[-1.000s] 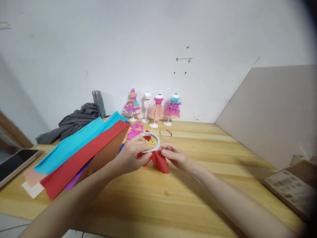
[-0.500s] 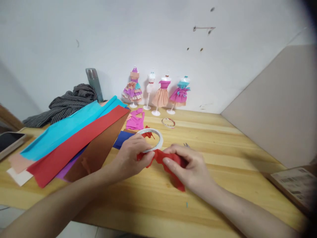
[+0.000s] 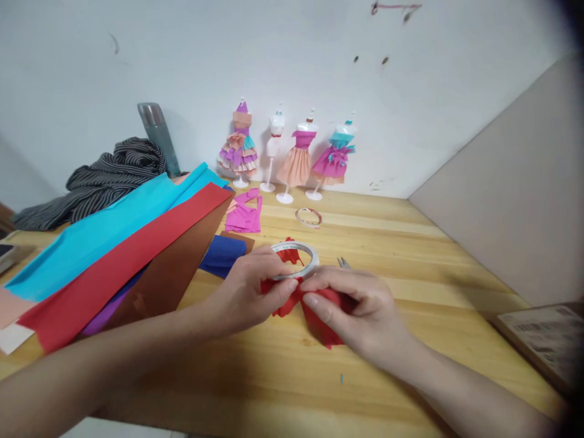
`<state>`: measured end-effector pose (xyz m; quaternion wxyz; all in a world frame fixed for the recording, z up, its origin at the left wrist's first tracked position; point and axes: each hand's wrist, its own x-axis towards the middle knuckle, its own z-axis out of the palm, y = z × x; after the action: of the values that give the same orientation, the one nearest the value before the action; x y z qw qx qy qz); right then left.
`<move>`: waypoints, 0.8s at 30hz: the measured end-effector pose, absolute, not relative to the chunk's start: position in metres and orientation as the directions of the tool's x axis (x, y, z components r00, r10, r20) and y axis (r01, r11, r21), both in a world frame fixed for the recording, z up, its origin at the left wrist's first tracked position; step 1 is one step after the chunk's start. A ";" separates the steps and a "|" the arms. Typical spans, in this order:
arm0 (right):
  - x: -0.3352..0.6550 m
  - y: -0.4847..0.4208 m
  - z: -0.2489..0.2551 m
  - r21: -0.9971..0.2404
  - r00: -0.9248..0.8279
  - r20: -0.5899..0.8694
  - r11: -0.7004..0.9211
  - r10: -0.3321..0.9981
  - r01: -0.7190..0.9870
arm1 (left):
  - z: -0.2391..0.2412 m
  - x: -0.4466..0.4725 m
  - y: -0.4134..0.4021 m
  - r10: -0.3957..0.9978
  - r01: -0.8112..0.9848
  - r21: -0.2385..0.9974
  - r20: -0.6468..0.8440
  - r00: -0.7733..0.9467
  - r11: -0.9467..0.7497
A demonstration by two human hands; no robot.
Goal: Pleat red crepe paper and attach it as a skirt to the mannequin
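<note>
Red crepe paper (image 3: 322,325) is pinched and gathered between my two hands above the wooden table. My left hand (image 3: 255,289) is closed on its left part, thumb against fingers. A white-rimmed roll of tape (image 3: 312,258) stands tilted at those same fingers, with a ruffled red piece showing through its ring. Just to the right, my right hand (image 3: 365,307) pinches the red crepe paper between thumb and forefinger, close to the left fingertips. Metal tips, perhaps of scissors (image 3: 343,263), poke out behind the right hand; the remainder is hidden.
Crepe paper sheets (image 3: 132,243) in several colours lie at the left, before a striped cloth (image 3: 114,170) and a flask (image 3: 159,137). Dressed miniature mannequins (image 3: 294,158) line the wall. Also there: pink scraps (image 3: 244,216), a blue fold (image 3: 219,252), a thin ring (image 3: 309,217), a cardboard box (image 3: 538,334).
My hands have come closer together on the red crepe paper, its gathered stretch between them now shorter. The tape roll has shifted slightly right with my left hand. The camera view has shifted a little.
</note>
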<state>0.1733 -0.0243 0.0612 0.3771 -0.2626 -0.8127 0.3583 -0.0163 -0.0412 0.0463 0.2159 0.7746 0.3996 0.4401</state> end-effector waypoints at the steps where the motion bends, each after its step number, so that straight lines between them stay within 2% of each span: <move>1: 0.175 -0.022 0.064 -0.791 -0.552 0.412 0.586 0.725 0.179 | 0.054 -0.014 -0.036 0.804 0.442 0.672 0.509 0.306 -0.594; 3: 0.180 -0.014 0.070 -0.815 -0.484 0.397 0.543 0.780 0.205 | 0.072 -0.009 -0.024 0.802 0.480 0.642 0.485 0.349 -0.598; 6: 0.185 0.002 0.081 -0.847 -0.413 0.369 0.484 0.833 0.219 | 0.097 -0.003 -0.006 0.841 0.504 0.673 0.421 0.340 -0.541; 10: 0.185 0.023 0.100 -0.874 -0.403 0.306 0.422 0.863 0.241 | 0.114 -0.001 0.016 0.820 0.488 0.660 0.474 0.320 -0.572; 14: 0.183 0.036 0.111 -0.825 -0.353 0.375 0.482 0.857 0.294 | 0.105 -0.006 0.035 0.791 0.461 0.644 0.528 0.310 -0.611; 17: 0.184 0.043 0.109 -0.799 -0.333 0.379 0.487 0.863 0.353 | 0.088 -0.008 0.047 0.794 0.413 0.679 0.517 0.320 -0.608; 20: 0.188 0.049 0.104 -0.759 -0.363 0.397 0.524 0.843 0.386 | 0.070 -0.005 0.056 0.796 0.342 0.720 0.535 0.283 -0.605; 24: 0.189 0.055 0.098 -0.736 -0.442 0.366 0.546 0.819 0.401 | 0.055 -0.003 0.062 0.776 0.303 0.715 0.562 0.287 -0.630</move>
<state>0.1892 0.0546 0.0984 0.3655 -0.3813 -0.7996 0.2858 -0.0033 0.0622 0.0545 0.2455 0.7636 0.3532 0.4816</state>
